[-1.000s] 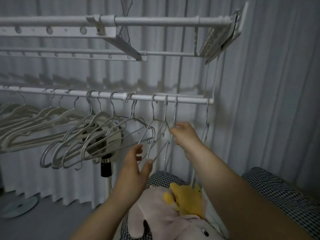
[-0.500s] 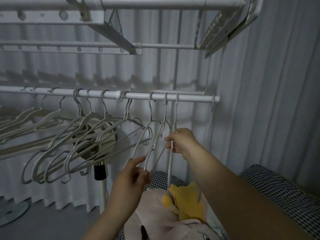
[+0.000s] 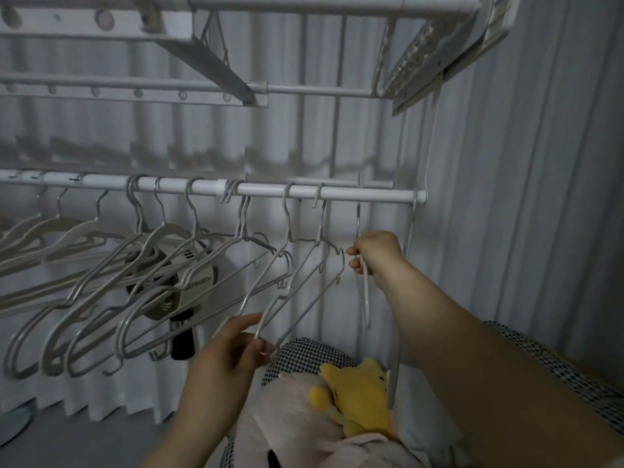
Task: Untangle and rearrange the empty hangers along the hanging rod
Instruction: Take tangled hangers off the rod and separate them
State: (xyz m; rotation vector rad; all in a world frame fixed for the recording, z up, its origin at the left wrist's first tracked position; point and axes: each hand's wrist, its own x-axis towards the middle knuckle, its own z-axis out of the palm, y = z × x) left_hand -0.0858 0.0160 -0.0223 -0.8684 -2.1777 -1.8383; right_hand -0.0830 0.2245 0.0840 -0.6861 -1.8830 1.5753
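A white hanging rod (image 3: 371, 196) runs across the view with several empty grey wire hangers hooked on it. My right hand (image 3: 376, 253) is closed on the rightmost hanger (image 3: 358, 221), just below its hook, near the rod's right end; that hanger hangs edge-on. My left hand (image 3: 229, 352) pinches the lower end of a neighbouring wire hanger (image 3: 297, 292), low and in the middle. Further left, a bunch of overlapping hangers (image 3: 111, 298) slants down to the left. Pale plastic hangers (image 3: 50, 238) fill the far left of the rod.
A drying rack with rails (image 3: 135, 92) hangs overhead, and its folded part (image 3: 439, 55) is at the upper right. A standing fan (image 3: 175, 282) sits behind the hangers. Pink and yellow plush toys (image 3: 337, 417) lie on a checked cushion (image 3: 557, 376) below. White curtains hang behind.
My right hand has slid its hanger to the right along the rod, away from its two neighbours. My left hand has dropped and closed on the lower end of a neighbouring hanger.
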